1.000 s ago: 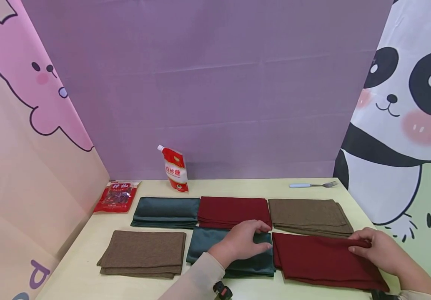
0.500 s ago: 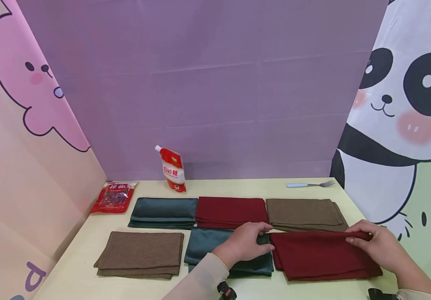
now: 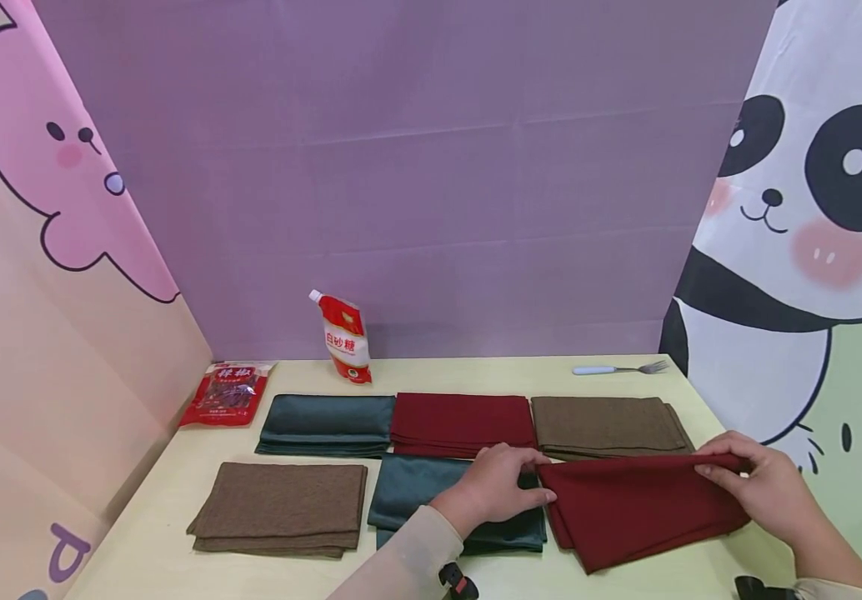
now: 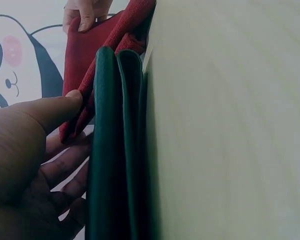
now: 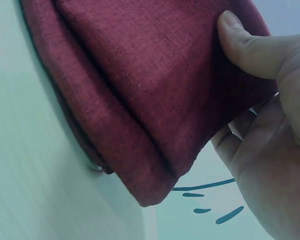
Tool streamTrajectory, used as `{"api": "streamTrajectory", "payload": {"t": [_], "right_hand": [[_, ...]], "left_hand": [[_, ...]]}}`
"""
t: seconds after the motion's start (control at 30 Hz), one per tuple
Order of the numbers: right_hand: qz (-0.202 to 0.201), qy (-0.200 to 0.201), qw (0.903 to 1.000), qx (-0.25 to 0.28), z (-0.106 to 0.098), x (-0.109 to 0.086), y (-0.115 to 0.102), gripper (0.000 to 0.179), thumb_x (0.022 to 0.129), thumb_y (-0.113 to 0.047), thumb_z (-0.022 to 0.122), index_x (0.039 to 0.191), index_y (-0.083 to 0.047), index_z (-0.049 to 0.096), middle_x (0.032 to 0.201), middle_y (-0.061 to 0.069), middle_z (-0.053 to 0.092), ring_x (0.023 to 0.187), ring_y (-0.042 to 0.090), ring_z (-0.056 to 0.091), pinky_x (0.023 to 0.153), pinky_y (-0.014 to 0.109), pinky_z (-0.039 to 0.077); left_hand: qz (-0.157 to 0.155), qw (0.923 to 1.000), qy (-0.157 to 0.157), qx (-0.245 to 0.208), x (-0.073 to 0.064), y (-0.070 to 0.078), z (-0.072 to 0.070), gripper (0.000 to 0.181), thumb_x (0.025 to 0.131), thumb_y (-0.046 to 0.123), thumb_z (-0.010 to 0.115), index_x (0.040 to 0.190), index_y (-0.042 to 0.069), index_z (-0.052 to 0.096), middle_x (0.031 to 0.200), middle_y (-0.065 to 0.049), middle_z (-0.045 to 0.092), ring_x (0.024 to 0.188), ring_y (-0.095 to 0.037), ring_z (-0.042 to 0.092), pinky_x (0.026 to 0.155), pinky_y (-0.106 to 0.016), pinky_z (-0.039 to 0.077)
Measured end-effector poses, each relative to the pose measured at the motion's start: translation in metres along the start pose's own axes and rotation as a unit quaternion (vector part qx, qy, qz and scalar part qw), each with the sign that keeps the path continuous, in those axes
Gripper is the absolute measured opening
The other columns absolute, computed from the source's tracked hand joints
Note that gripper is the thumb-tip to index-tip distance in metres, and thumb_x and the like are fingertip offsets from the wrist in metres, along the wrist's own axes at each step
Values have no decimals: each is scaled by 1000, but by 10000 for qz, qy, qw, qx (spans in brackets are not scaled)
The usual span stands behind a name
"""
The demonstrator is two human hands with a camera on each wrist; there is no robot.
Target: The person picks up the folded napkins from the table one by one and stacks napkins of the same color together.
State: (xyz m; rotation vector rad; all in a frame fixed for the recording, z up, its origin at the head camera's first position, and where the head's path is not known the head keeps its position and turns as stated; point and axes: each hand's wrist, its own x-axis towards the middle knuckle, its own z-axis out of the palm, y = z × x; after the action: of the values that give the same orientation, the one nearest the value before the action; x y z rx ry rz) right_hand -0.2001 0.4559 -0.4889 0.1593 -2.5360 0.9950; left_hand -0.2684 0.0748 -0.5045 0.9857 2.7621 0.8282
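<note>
A folded dark red cloth [image 3: 641, 508] at the front right is held up at its far edge, its folds hanging toward me. My right hand [image 3: 764, 492] pinches its far right corner; in the right wrist view the thumb [image 5: 240, 45] presses the near face, with fingers behind. At its far left corner my left hand [image 3: 498, 487] pinches the cloth, thumb [image 4: 65, 107] in front in the left wrist view. Under the left hand lies a folded teal cloth [image 3: 419, 483], partly hidden by that hand and forearm.
Behind lie another teal cloth [image 3: 326, 425], a second red cloth [image 3: 464, 421] and an olive-brown cloth [image 3: 603, 421], all folded. A brown folded cloth [image 3: 288, 500] is at front left. Along the back are a red packet [image 3: 228, 396], a white-capped pouch [image 3: 346, 342] and a fork [image 3: 618, 368].
The left hand has shifted slightly right onto the red cloth's corner. The red cloth's far edge has risen, and its near right corner has drawn in and up off the table.
</note>
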Motion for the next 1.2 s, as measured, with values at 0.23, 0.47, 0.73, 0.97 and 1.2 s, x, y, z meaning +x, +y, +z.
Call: {"api": "streamTrajectory", "payload": {"t": [0.23,0.47,0.73,0.97,1.2], "right_hand": [[336,-322,9989,-96,1,0,-1,15,92,-6,80,101,-11,70,85,-1,73,70,9,65,58,27,50],[309,-472,9980,-287,4,0,7,20,95,-7,77,104,-9,59,85,1,69,69,8,60,59,27,46],[825,-894,9916,-433,3,2,11,30,103,-22,70,115,-4,49,94,9,69,74,13,62,62,28,48],[1036,-1247,9867,141,1,3,0,32,111,-18,54,135,1,44,110,18,68,82,14,67,65,31,57],[1135,-1577,9773,849,1,-1,-5,42,106,-1,53,144,2,35,119,21,64,89,13,67,70,34,58]], "left_hand": [[198,9996,88,-189,-2,2,0,26,95,46,78,116,34,68,91,25,62,84,9,56,98,-27,40],[228,9964,9,-816,-2,3,1,17,100,31,75,114,31,65,95,21,64,86,6,58,77,-19,50],[32,9862,-392,-1606,-1,5,3,19,109,26,60,127,25,55,124,6,71,110,0,64,88,-24,53],[-31,9596,-453,-2776,-5,7,1,20,112,19,51,132,20,47,119,2,68,79,-10,71,72,-26,58],[-139,9328,-567,-3556,-6,9,-1,26,113,16,49,138,20,43,112,2,66,67,-19,71,63,-31,61]]}}
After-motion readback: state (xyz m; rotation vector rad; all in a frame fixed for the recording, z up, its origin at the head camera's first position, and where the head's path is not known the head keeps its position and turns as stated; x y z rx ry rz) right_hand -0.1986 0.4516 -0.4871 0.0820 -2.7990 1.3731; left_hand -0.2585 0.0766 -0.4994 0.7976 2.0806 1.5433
